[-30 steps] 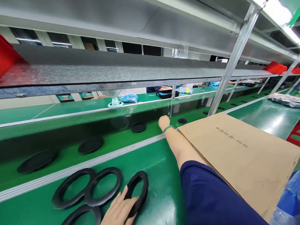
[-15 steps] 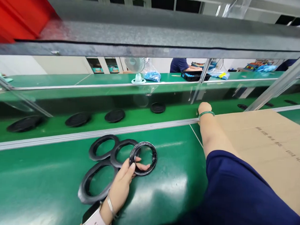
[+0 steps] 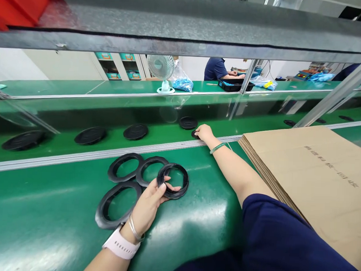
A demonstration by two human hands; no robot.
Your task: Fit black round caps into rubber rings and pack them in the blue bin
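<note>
My left hand (image 3: 150, 199) grips a black ring (image 3: 175, 194) by its left side and holds it tilted above the green worktop. Three more black rings lie close together to its left: one at the back left (image 3: 111, 170), one beside it (image 3: 140, 174) and a larger one in front (image 3: 102, 214). Across the metal rail, my right hand (image 3: 205, 133) reaches onto the green belt. Its fingers are closed on the edge of a small black disc (image 3: 194, 134), partly hidden by them. Just behind it lies a wider black disc (image 3: 188, 122).
More black discs (image 3: 135, 131) lie along the green belt (image 3: 159, 136). A metal rail (image 3: 168, 145) borders it. Flat cardboard (image 3: 286, 155) is stacked on the right. A shelf beam (image 3: 171, 47) crosses overhead. Beyond are a fan (image 3: 160, 67) and a co-worker (image 3: 214, 69).
My right hand has moved left along the belt and is now at the small black disc. My left hand keeps hold of the ring. The whole view has shifted slightly.
</note>
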